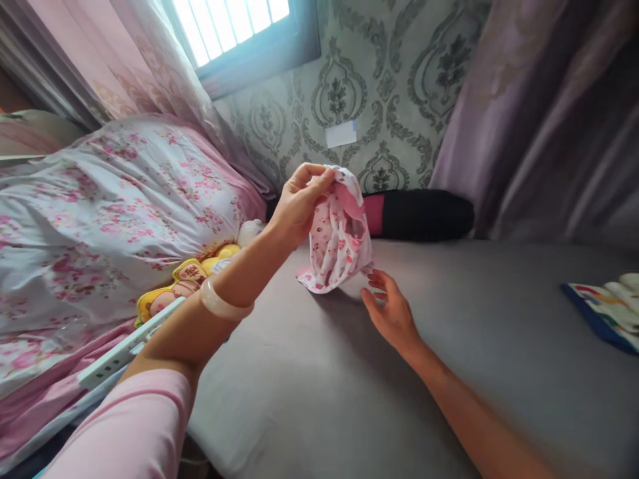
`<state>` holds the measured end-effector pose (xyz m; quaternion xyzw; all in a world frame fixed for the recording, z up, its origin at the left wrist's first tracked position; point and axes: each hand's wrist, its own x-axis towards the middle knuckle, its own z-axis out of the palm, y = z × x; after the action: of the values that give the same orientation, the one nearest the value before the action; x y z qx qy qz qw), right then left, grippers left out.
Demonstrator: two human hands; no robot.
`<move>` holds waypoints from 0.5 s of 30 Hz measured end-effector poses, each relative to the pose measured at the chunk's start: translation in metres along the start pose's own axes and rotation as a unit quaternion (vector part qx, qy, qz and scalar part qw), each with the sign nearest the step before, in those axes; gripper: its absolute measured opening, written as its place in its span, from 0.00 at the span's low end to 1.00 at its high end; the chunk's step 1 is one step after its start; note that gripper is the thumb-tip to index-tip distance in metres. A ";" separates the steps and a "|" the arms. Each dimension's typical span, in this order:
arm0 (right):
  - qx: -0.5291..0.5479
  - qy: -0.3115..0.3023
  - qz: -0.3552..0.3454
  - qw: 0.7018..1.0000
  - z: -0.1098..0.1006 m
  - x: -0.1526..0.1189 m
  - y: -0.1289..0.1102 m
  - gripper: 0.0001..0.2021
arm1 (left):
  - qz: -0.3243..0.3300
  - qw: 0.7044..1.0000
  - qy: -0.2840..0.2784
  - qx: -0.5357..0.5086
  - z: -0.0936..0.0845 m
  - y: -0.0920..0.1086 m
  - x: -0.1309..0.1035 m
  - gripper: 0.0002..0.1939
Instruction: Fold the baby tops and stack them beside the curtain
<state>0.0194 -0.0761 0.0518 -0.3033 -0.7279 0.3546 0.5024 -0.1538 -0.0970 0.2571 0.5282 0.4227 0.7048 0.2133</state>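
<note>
A small white and pink patterned cloth item (334, 243) hangs in the middle of the view, its lower edge close to the grey sheet (299, 372). My left hand (302, 199) pinches its top edge between thumb and fingers; a pale bangle (224, 301) circles that wrist. Just below and right of the cloth is my right hand (389, 309), fingers apart and holding nothing. Its fingertips are close to the cloth's lower right corner; whether they touch it I cannot tell.
Floral bedding (150, 193) is heaped on the left, beside yellow plush items (190, 273) and a white power strip (124, 349). A black and red roll (424, 214) lies against the wall. A blue-edged patterned item (599, 313) is at far right.
</note>
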 end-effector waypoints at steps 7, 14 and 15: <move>-0.001 0.075 0.048 0.996 -0.004 -0.003 -0.035 0.21 | -0.024 0.997 -0.048 -0.061 0.041 0.001 -0.037 0.12; 0.078 0.082 0.083 0.990 -0.014 0.008 -0.029 0.16 | -0.050 0.998 -0.033 -0.030 0.044 -0.007 -0.044 0.14; 0.097 0.074 0.088 0.989 -0.018 0.010 -0.025 0.17 | -0.048 0.999 -0.016 -0.017 0.041 -0.009 -0.043 0.14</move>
<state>0.0308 -0.0780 0.0819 -0.3417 -0.6212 0.4431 0.5487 -0.1023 -0.1088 0.2293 0.5149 0.4320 0.6925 0.2622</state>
